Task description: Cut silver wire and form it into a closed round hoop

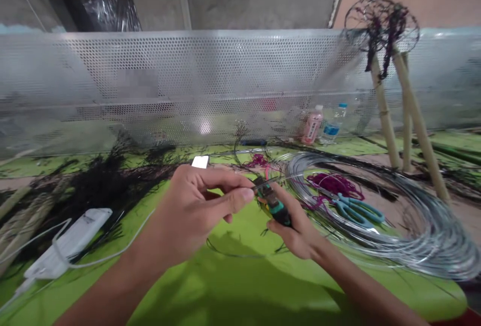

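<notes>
My left hand pinches a thin metal wire between thumb and forefinger. In my right hand is a pair of pliers with black and teal handles. The head of the pliers meets the wire right beside my left fingertips; whether the jaws bite on it cannot be made out. Below both hands a curved piece of dark wire lies on the green table. To the right rests a large coil of silvery wire, with blue-handled scissors and purple yarn inside its ring.
A white power strip with cables lies at left, near a heap of black branching strands. Behind my left hand is a lit phone. Two bottles stand before a perforated metal panel. A bamboo tripod rises at right.
</notes>
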`<action>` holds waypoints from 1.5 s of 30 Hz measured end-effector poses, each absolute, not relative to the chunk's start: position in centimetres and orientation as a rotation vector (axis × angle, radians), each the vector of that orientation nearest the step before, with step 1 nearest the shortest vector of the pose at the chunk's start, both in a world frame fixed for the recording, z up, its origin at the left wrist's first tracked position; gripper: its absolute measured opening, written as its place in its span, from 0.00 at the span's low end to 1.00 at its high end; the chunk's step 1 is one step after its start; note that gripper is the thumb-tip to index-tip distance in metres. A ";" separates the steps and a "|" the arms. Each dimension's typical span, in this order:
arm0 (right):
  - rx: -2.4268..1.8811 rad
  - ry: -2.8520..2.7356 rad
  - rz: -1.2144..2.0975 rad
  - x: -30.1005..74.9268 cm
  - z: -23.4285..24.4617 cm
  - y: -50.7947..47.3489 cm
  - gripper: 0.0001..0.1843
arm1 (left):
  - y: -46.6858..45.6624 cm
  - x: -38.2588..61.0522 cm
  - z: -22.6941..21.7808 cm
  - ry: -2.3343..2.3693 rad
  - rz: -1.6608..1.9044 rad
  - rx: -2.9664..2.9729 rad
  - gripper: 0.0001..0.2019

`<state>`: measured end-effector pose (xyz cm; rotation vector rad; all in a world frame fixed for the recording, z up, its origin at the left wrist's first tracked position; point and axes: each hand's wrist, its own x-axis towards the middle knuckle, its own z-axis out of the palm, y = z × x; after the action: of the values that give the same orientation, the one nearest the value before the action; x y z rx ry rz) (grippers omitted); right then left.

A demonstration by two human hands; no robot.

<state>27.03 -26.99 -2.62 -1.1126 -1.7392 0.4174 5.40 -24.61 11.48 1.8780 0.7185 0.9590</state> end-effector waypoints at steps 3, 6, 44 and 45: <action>-1.083 -1.747 0.348 26.6 -2.0 -27.3 0.36 | -24.9 5.2 11.4 0.754 0.942 1.867 0.04; -1.081 -1.757 0.280 26.4 -1.8 -27.2 0.32 | -25.2 5.3 11.2 0.768 0.938 1.842 0.03; -1.848 -2.325 0.139 27.1 -4.2 -30.2 0.27 | -19.0 1.4 13.7 1.165 1.446 2.302 0.04; -1.759 -2.364 0.125 26.9 -3.8 -29.8 0.27 | -18.9 1.5 13.6 1.185 1.394 2.330 0.04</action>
<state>26.86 -29.83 -3.78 -1.7587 -2.3645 0.1247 1.54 -18.92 13.60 2.3301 1.1850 1.3945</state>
